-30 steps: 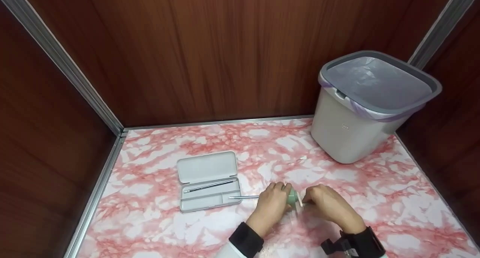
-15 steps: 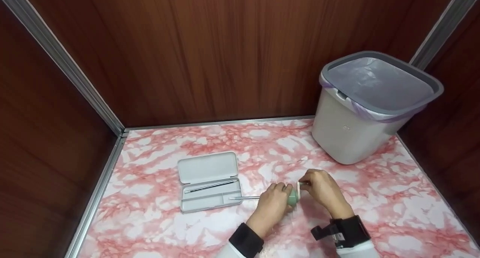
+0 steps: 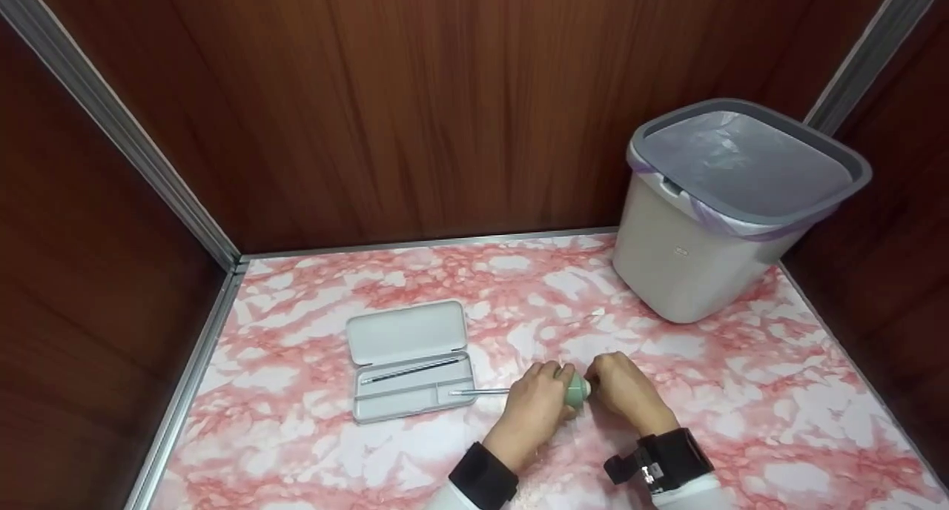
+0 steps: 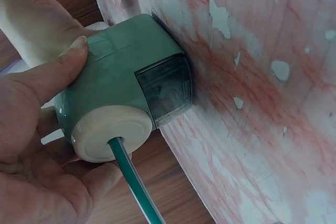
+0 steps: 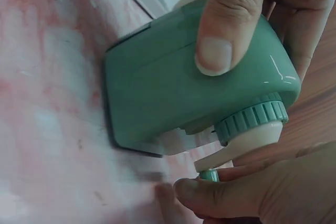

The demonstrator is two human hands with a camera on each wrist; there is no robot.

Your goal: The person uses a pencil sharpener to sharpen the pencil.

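Observation:
My left hand (image 3: 535, 402) grips a green pencil sharpener (image 4: 115, 72) that rests on the table. In the left wrist view, its thumb lies on the green body, and a pencil (image 4: 134, 182) sticks out of the round cream-coloured front. The pencil's point end is hidden inside. On the other side, my right hand (image 3: 629, 391) pinches the small green knob (image 5: 210, 175) of the cream crank (image 5: 247, 140), clearest in the right wrist view. A dark see-through shavings drawer (image 4: 167, 90) sits low in the sharpener.
An open grey pencil case (image 3: 408, 333) lies left of the hands, a dark pencil (image 3: 411, 371) inside it. The held pencil's far end is over the case's edge. A lined waste bin (image 3: 682, 250) stands at the back right. Wood-look panels (image 3: 445, 110) wall the table in.
My right hand goes up and then down again with the crank, which has turned. The left hand, sharpener and pencil have stayed nearly where they were.

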